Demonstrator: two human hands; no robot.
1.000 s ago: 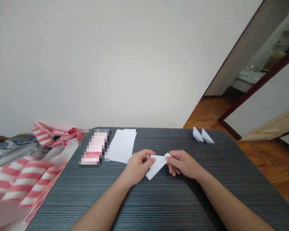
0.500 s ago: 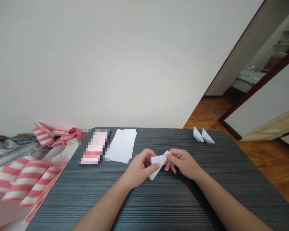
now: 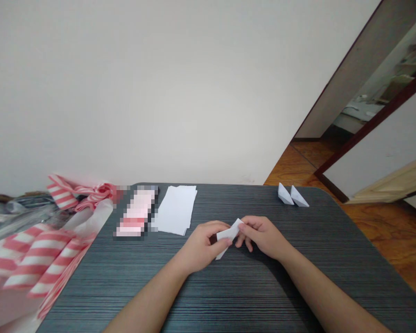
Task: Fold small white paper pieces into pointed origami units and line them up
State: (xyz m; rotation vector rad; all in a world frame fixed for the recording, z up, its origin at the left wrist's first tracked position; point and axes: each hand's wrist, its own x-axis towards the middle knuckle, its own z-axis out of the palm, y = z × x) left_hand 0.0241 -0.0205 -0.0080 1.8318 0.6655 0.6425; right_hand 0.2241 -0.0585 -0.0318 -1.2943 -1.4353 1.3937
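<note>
Over the middle of the dark table, a small piece of folded white paper (image 3: 226,234) is held between both hands. My left hand (image 3: 201,246) pinches its left part, thumb on top and fingers behind. The right end sits between the thumb and index finger of my right hand (image 3: 262,235), whose other fingers curl loosely below. Part of the paper is covered by my fingers. Two folded white paper boats (image 3: 284,194) stand side by side near the table's back right corner.
A stack of white paper sheets (image 3: 176,210) lies on the dark table (image 3: 208,300) at the back left. Beside it is a blurred pink and black flat item (image 3: 135,212). Red-and-white striped cloth (image 3: 41,259) is heaped left of the table. A wall (image 3: 180,92) rises behind.
My left thumb and fingers have shifted slightly right along the folded paper, covering more of it. The paper's angle has changed a little. My right hand stays almost in place.
</note>
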